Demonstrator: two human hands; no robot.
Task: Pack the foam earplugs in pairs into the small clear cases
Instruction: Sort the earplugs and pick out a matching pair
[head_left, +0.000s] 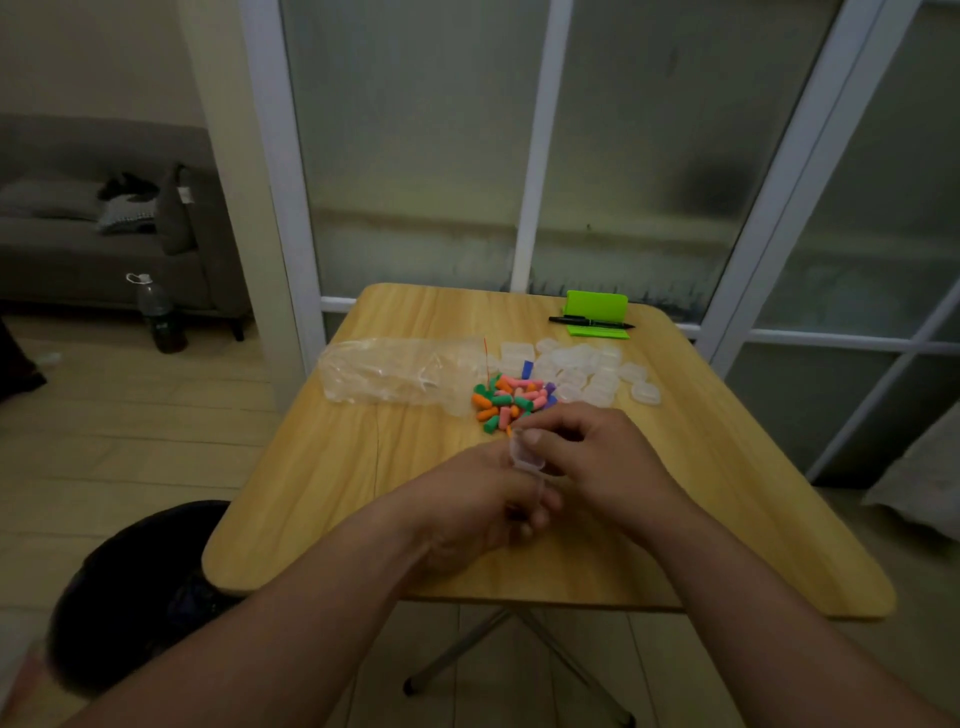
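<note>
A heap of coloured foam earplugs (506, 397) lies in the middle of the wooden table (332, 467). Behind it and to the right sits a cluster of small clear cases (587, 371). Just in front of the heap, both hands meet over one small clear case (525, 457). My left hand (483, 512) grips it from below with curled fingers. My right hand (582, 452) pinches its upper edge with thumb and fingertips. Whether the case holds earplugs is hidden by the fingers.
An empty clear plastic bag (400, 376) lies left of the heap. A green holder (596, 310) and a black pen (589, 322) sit at the table's far edge. A dark bin (135, 587) stands on the floor to the left, a bottle (158, 312) further back.
</note>
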